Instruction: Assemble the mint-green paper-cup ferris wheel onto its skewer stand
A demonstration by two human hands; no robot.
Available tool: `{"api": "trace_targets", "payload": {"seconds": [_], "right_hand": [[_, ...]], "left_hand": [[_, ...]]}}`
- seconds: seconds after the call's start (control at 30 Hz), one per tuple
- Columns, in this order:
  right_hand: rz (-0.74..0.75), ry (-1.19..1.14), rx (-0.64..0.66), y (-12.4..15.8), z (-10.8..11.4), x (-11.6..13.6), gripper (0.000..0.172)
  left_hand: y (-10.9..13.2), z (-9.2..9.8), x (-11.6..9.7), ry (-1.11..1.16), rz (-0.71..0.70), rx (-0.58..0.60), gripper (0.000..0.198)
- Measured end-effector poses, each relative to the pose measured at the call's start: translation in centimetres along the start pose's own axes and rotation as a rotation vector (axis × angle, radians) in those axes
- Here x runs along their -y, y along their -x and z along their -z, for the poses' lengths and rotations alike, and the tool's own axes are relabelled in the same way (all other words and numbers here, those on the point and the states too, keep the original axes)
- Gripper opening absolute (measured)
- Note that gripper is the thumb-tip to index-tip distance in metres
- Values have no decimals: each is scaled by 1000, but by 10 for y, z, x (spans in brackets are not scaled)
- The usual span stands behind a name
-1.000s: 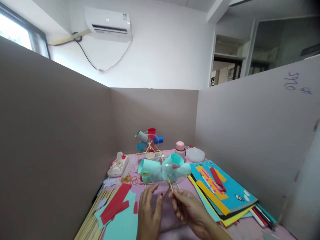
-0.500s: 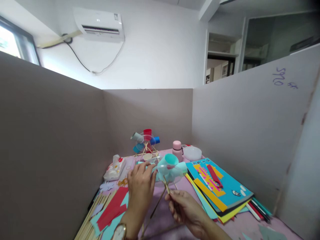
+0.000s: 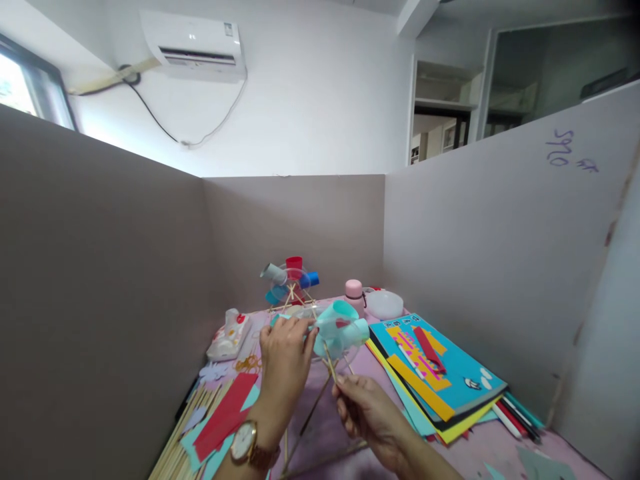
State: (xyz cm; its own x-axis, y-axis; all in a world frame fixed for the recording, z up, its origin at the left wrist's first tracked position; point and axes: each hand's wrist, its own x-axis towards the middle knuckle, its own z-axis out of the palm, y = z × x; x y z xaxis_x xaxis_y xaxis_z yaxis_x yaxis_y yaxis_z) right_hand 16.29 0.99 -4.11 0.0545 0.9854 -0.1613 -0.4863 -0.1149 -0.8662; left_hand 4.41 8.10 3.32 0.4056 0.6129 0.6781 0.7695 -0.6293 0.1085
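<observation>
A wheel of clear plastic discs with light-turquoise paper tubes (image 3: 337,319) stands in front of me on a frame of wooden sticks (image 3: 316,407). With bent fingers my left hand (image 3: 287,350) grips the wheel's left side, where its fingertips are partly hidden; a watch (image 3: 244,442) is on that wrist. Below the wheel's hub, my right hand (image 3: 367,410) pinches a thin wooden stick (image 3: 330,359) between thumb and forefinger, its other fingers curled. Farther back is a similar finished-looking wheel with red, blue and grey tubes (image 3: 294,277).
On the left lie wooden sticks (image 3: 173,443), red paper strips (image 3: 225,417) and a tissue pack (image 3: 229,340). To the right are a blue book (image 3: 460,373) on coloured paper and several pens (image 3: 520,417). A pink bottle (image 3: 353,293) and white bowl (image 3: 385,305) stand behind. Grey partitions (image 3: 295,213) enclose the table.
The turquoise-tubed wheel has turned or tilted slightly, and its tubes sit a little farther left. My left hand has shifted slightly right, showing more of the watch. My right hand keeps its pinch.
</observation>
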Motion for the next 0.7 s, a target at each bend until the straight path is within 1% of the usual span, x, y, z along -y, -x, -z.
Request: {"api": "trace_targets", "payload": {"seconds": [0.3,0.5,0.7], "right_hand": [[-7,6,-9,2,1,-2,54],[-21,2,3,3,2,-2,55],[-28,-1,11,4,2,-3,54]], "left_hand": [[-3,-3,1,4,25,6,18],[0,0,2,38,20,16,20],[4,5,9,93,39,-7,22]]}}
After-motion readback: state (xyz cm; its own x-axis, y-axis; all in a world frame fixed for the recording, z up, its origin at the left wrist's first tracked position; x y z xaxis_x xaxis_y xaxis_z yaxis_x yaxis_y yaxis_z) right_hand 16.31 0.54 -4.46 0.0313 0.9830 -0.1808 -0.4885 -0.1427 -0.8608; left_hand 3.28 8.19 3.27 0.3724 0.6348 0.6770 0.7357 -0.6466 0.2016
